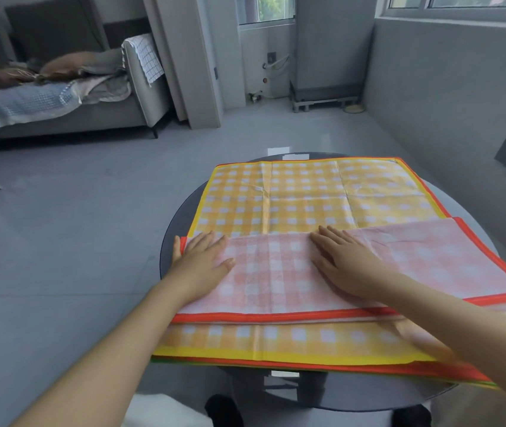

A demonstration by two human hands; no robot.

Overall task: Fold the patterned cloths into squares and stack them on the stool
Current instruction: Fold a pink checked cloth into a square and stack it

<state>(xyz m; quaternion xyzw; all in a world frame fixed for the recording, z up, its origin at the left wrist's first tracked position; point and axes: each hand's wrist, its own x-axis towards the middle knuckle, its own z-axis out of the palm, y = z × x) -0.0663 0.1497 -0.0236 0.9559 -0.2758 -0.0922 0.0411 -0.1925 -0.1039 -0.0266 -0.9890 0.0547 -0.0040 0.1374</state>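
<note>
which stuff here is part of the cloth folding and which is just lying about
In the job: red-edged cloth under both flat hands, left hand, right hand; yellow checked cloth beneath; round table.
Lying about: sofa, blanket, checked towel.

Both the left hand [202, 261] and right hand [348, 266] press flat on a folded pink cloth [279, 282], atop the yellow cloth [304, 195] on the tabletop [173, 229].

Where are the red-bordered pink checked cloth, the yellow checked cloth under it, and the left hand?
red-bordered pink checked cloth [276, 282]: head view, middle of the folded top layer.
yellow checked cloth [304, 195]: head view, open far part.
left hand [202, 263]: head view, back of the hand, flat on the pink cloth's left end.
</note>
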